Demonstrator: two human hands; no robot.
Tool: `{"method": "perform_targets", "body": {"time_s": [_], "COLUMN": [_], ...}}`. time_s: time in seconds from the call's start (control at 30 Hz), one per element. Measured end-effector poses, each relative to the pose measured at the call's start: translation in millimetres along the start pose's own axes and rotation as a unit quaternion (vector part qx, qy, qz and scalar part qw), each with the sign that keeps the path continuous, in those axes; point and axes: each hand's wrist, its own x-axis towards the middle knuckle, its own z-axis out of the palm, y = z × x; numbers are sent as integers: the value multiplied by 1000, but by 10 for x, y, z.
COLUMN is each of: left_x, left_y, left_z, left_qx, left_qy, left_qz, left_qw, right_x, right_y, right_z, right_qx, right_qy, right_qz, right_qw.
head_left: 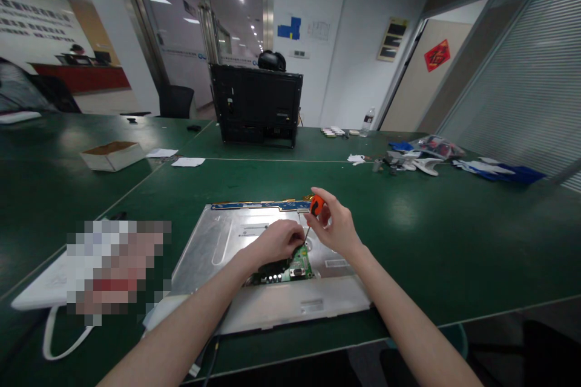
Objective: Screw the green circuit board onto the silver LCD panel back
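Note:
A flat silver display panel point(195, 254) lies back side up on the table in front of me. My right hand point(338, 227) grips a screwdriver point(316, 204) by its orange and black handle, with the thin shaft slanting down to the left. Its tip reaches the upper edge of a green circuit board point(299, 263), which is mounted on the panel. Beside the tip, my left hand point(281, 239) is closed, fingertips curled down at the board. Whatever those fingers pinch is hidden. Along the panel's far edge runs a narrow blue circuit strip point(258, 206).
A black monitor housing point(258, 100) stands at the back of the green table point(408, 242). An open white box point(112, 156) and papers point(188, 162) lie at the left. Loose parts and bags point(411, 160) sit at the back right, near a bottle point(367, 121).

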Motion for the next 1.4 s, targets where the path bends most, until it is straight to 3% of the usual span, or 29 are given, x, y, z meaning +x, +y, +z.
{"method": "perform_targets", "body": {"time_s": [0.23, 0.7, 0.97, 1.4], "left_x": [5, -2, 7, 1], "left_y": [12, 14, 11, 10], "left_z": [-13, -16, -11, -7], "left_qx": [-5, 1, 1, -3], "left_qy": [-1, -1, -5, 3], "left_qz": [-1, -2, -1, 0], "left_qw": [1000, 1000, 1000, 1000], "right_x": [10, 0, -3, 8], "right_y": [-40, 20, -38, -32], "right_z": [-19, 23, -25, 5], "right_qx": [37, -17, 25, -6], "right_qy": [-9, 4, -13, 18], "right_qz": [1, 14, 7, 6], "right_qw": [999, 1000, 1000, 1000]}}
